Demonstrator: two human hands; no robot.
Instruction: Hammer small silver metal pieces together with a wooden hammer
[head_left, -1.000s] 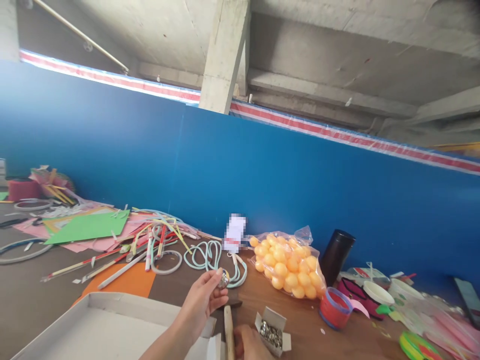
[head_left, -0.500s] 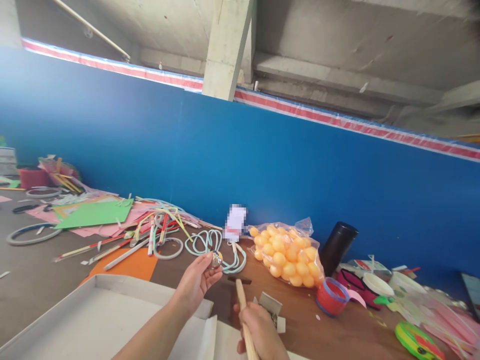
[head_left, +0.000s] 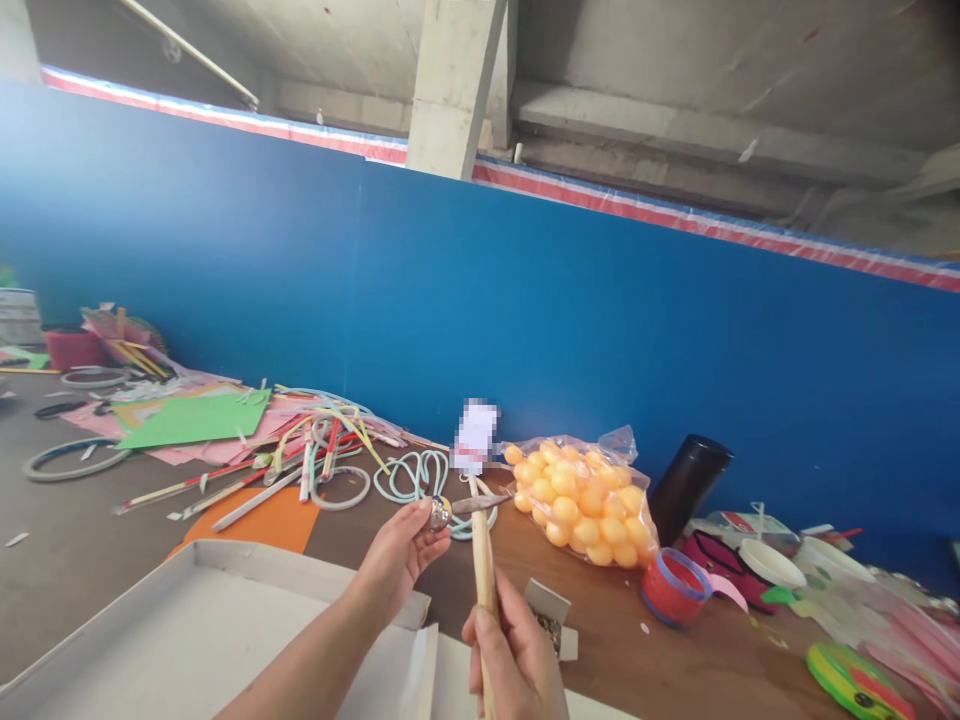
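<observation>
My left hand [head_left: 399, 556] pinches a small shiny round metal piece [head_left: 439, 513] between thumb and fingers, held up in front of me. My right hand [head_left: 517, 650] is wrapped around the wooden handle of a hammer [head_left: 482, 565]. The hammer stands nearly upright, its dark head at the height of the metal piece and just to the right of it. Whether the two touch, I cannot tell. Close behind my right hand is a small open carton [head_left: 553, 600] with tiny metallic bits inside.
A large white tray [head_left: 195, 610] lies at the front left. Behind are coiled pale cords [head_left: 412, 475], strips and papers [head_left: 199, 420]. To the right are a bag of orange balls [head_left: 581, 500], a black cylinder [head_left: 690, 475], a red tape roll [head_left: 675, 590] and a green-yellow disc [head_left: 855, 680].
My right hand has raised the hammer, bringing its head up from low near the table to beside the metal piece. My left hand keeps its pinch, almost in place.
</observation>
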